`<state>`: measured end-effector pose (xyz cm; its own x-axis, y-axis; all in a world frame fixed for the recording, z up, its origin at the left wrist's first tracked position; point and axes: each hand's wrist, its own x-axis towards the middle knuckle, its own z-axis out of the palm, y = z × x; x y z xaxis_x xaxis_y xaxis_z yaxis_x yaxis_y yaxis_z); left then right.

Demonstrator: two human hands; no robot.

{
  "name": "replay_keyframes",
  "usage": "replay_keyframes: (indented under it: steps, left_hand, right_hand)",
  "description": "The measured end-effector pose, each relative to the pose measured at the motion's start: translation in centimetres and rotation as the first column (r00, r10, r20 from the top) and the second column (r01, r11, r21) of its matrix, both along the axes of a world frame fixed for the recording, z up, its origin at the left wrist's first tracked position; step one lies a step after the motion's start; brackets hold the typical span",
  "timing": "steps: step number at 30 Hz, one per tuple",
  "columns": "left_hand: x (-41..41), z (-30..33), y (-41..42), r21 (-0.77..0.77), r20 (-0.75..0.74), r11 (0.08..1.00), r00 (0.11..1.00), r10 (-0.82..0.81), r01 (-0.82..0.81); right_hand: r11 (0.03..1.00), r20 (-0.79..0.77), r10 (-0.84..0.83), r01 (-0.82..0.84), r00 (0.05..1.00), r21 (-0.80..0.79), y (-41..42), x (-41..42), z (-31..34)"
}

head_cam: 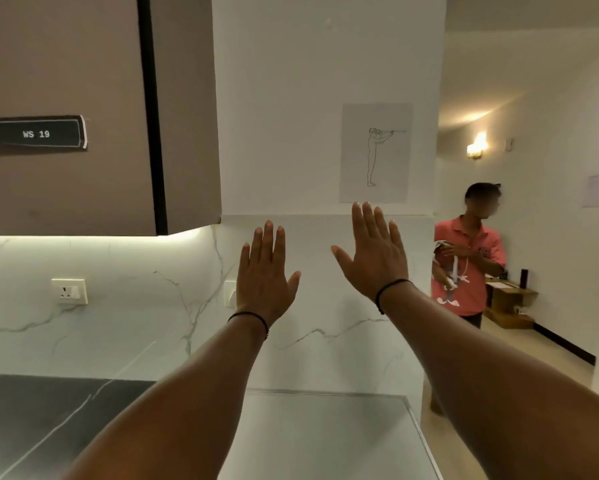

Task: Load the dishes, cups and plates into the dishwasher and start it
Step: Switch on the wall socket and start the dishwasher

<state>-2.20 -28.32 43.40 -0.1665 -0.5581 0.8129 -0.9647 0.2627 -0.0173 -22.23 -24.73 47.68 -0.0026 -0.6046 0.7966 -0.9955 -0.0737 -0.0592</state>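
Note:
Both my arms stretch forward over the counter, backs of the hands toward me. My left hand (264, 275) is held up flat with fingers straight and together, in front of the marble backsplash. My right hand (376, 251) is raised a little higher, fingers straight and slightly spread, just below a paper drawing on the wall. Neither hand holds anything. A thin black band circles each wrist. No dishes, cups, plates or dishwasher are in view.
A brown wall cabinet (66, 116) with a "WS 19" label (36, 133) hangs at upper left. Below lie a dark countertop (41, 420) and a white surface (325, 441). A wall socket (69, 291) sits on the backsplash. A person in a red shirt (464, 271) stands in the right doorway.

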Motion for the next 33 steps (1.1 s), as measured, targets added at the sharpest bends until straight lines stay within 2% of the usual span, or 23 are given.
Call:
replay_keyframes:
  steps: [8, 15, 19, 25, 33]
  left_hand:
    - [0.6, -0.9, -5.0, -0.017, 0.006, 0.996, 0.996, 0.09, -0.09]
    - [5.7, -9.4, -10.4, 0.228, 0.017, 0.962, 0.989, 0.147, -0.148]
    - [6.9, -13.4, -13.8, 0.358, 0.027, 0.926, 0.993, 0.118, -0.12]
    - [7.6, -16.4, -18.5, 0.453, 0.089, 0.887, 0.995, 0.046, -0.082]
    - [6.7, -17.3, -24.3, 0.498, 0.016, 0.867, 1.0, -0.011, 0.002]
  right_hand:
    - [0.996, 0.035, 0.084, -0.085, 0.996, 0.041, -6.7, -1.4, -1.8]
    - [0.984, 0.052, 0.086, -0.094, 0.995, 0.153, -12.0, -0.1, -7.0]
    - [0.965, 0.032, 0.056, -0.063, 0.998, 0.255, -15.0, 1.7, -10.8]
    - [0.93, 0.021, 0.048, -0.052, 0.999, 0.363, -18.8, 6.3, -16.2]
    - [0.928, 0.027, -0.014, 0.003, 1.0, 0.373, -20.8, 5.9, -18.1]
